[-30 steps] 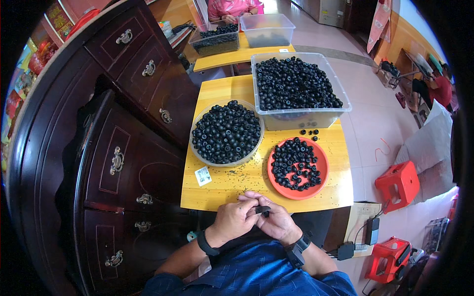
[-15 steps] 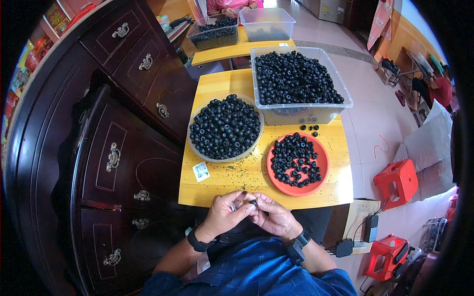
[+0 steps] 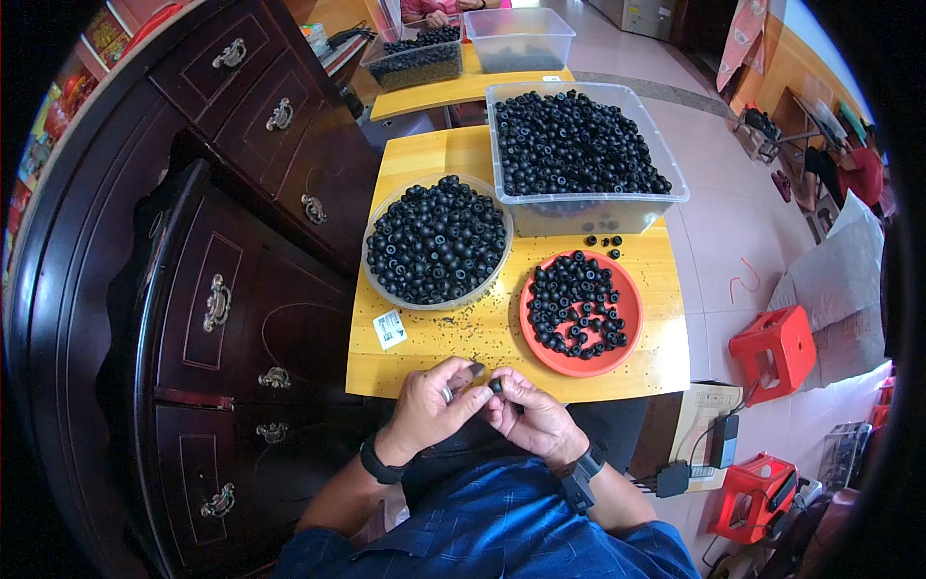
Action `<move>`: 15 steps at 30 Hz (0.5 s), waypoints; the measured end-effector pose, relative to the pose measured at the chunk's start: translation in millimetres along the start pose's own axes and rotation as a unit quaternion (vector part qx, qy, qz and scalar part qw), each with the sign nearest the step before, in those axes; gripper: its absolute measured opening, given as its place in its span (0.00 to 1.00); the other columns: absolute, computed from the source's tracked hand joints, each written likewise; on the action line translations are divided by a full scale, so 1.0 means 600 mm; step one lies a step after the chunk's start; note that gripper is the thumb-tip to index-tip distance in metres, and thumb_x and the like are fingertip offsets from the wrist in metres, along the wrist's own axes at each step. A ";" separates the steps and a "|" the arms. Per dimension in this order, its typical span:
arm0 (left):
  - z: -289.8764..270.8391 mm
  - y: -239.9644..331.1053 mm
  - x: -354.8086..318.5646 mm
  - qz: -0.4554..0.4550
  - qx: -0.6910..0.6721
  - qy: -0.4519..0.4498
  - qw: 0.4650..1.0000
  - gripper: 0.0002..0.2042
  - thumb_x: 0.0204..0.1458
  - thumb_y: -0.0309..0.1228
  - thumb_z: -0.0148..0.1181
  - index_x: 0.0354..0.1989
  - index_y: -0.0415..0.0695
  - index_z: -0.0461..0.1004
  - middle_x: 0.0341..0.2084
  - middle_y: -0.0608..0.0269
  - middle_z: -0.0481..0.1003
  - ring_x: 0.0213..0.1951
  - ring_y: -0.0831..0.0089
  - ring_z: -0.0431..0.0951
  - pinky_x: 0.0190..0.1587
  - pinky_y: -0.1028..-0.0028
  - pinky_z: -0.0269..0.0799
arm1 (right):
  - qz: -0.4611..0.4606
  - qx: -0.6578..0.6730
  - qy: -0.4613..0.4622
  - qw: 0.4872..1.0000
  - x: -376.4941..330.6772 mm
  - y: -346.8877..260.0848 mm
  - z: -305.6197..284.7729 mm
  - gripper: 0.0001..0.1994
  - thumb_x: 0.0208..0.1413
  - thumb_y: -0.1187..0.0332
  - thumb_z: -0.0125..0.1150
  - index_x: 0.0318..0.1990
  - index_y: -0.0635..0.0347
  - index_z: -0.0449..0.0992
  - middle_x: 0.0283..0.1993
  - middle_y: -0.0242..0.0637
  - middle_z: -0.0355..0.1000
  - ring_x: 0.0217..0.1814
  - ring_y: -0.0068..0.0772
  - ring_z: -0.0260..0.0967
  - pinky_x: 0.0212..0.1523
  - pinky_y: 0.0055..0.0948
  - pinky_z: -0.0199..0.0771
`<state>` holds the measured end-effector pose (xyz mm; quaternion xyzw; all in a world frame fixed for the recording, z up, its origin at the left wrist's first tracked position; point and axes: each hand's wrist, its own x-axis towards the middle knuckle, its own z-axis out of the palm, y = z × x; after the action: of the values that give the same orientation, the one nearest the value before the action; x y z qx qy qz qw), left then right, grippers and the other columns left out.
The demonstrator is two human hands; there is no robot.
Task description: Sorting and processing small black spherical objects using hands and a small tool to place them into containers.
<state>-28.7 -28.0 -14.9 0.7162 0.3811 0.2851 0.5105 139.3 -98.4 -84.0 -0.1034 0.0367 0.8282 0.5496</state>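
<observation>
My right hand (image 3: 533, 420) pinches a small round black cap-like part (image 3: 496, 384) with a hollow end, just off the near edge of the yellow table (image 3: 434, 372). Close beside it, my left hand (image 3: 431, 403) grips a small dark flat piece (image 3: 476, 369) between thumb and fingers; its exact kind is too small to make out. Ahead of my right hand is a red plate (image 3: 579, 367) partly covered with similar black parts (image 3: 569, 289). A round clear tub (image 3: 451, 305) heaped with them stands farther left.
Behind the plate stands a large clear bin (image 3: 590, 212) full of black parts, with several loose ones (image 3: 614, 254) near it. Dark crumbs and a white label (image 3: 390, 329) lie on the table. A dark wooden cabinet (image 3: 241, 386) borders the left; red stools (image 3: 775, 349) stand right.
My hands have drawn slightly apart, the left shifting left. The black part now shows more plainly in my right fingers, and the dark flat piece at my left fingertips.
</observation>
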 end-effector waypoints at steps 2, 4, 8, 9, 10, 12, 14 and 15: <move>-0.004 0.006 0.000 0.046 0.140 -0.010 0.989 0.11 0.55 0.34 0.66 0.39 0.40 0.76 0.21 0.65 0.76 0.23 0.79 0.77 0.27 0.76 0.72 | -0.006 -0.010 0.029 1.000 0.001 0.000 -0.003 0.05 0.65 0.67 0.57 0.44 0.56 0.74 0.38 0.29 0.74 0.37 0.22 0.74 0.37 0.22 0.77; -0.004 0.008 -0.001 0.060 0.216 -0.016 0.974 0.16 0.51 0.40 0.69 0.38 0.41 0.75 0.20 0.60 0.76 0.23 0.70 0.79 0.27 0.71 0.73 | -0.003 -0.008 0.028 1.000 0.002 0.002 -0.007 0.05 0.65 0.67 0.57 0.43 0.56 0.74 0.37 0.29 0.74 0.36 0.22 0.74 0.37 0.21 0.77; -0.004 0.008 0.001 0.079 0.243 -0.008 0.967 0.17 0.52 0.43 0.68 0.36 0.41 0.75 0.22 0.58 0.78 0.24 0.62 0.81 0.28 0.67 0.74 | 0.002 -0.009 0.049 0.999 0.000 0.003 0.002 0.03 0.65 0.68 0.57 0.40 0.56 0.73 0.35 0.28 0.73 0.34 0.21 0.73 0.34 0.21 0.77; -0.004 0.012 0.002 0.081 0.250 -0.014 0.965 0.18 0.52 0.45 0.67 0.36 0.41 0.75 0.22 0.58 0.78 0.25 0.61 0.81 0.28 0.67 0.74 | 0.001 -0.009 0.049 0.999 -0.001 0.003 0.001 0.03 0.65 0.68 0.57 0.40 0.56 0.73 0.35 0.28 0.73 0.34 0.21 0.73 0.34 0.21 0.77; -0.004 0.014 0.003 0.084 0.257 -0.020 0.963 0.19 0.52 0.46 0.67 0.36 0.41 0.75 0.22 0.57 0.78 0.25 0.59 0.81 0.28 0.66 0.74 | -0.003 -0.010 0.044 0.999 -0.001 0.003 0.000 0.03 0.64 0.69 0.57 0.40 0.56 0.73 0.34 0.28 0.73 0.33 0.21 0.73 0.35 0.21 0.77; -0.005 0.011 0.004 0.086 0.260 -0.024 0.961 0.19 0.52 0.47 0.67 0.36 0.41 0.75 0.22 0.57 0.78 0.25 0.59 0.81 0.28 0.66 0.74 | -0.006 -0.012 0.039 0.999 -0.001 0.002 0.000 0.03 0.64 0.69 0.58 0.40 0.56 0.73 0.34 0.28 0.73 0.33 0.21 0.73 0.35 0.22 0.77; -0.006 0.011 0.005 0.089 0.263 -0.029 0.960 0.20 0.52 0.48 0.66 0.36 0.41 0.75 0.22 0.57 0.78 0.25 0.59 0.81 0.28 0.66 0.74 | -0.012 -0.014 0.027 0.999 -0.002 0.002 0.001 0.02 0.63 0.70 0.58 0.40 0.56 0.74 0.34 0.29 0.74 0.33 0.21 0.73 0.34 0.22 0.77; -0.006 0.014 0.006 0.094 0.262 -0.033 0.960 0.20 0.52 0.48 0.66 0.36 0.41 0.75 0.22 0.58 0.78 0.25 0.60 0.81 0.28 0.66 0.74 | -0.012 -0.014 0.027 0.999 -0.003 0.002 0.001 0.02 0.63 0.70 0.58 0.40 0.56 0.74 0.34 0.29 0.74 0.33 0.21 0.73 0.34 0.22 0.77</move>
<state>-27.7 -24.7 -5.6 0.8663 0.3567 0.1984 0.2881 139.0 -100.1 -83.4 -0.1340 0.0384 0.8187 0.5571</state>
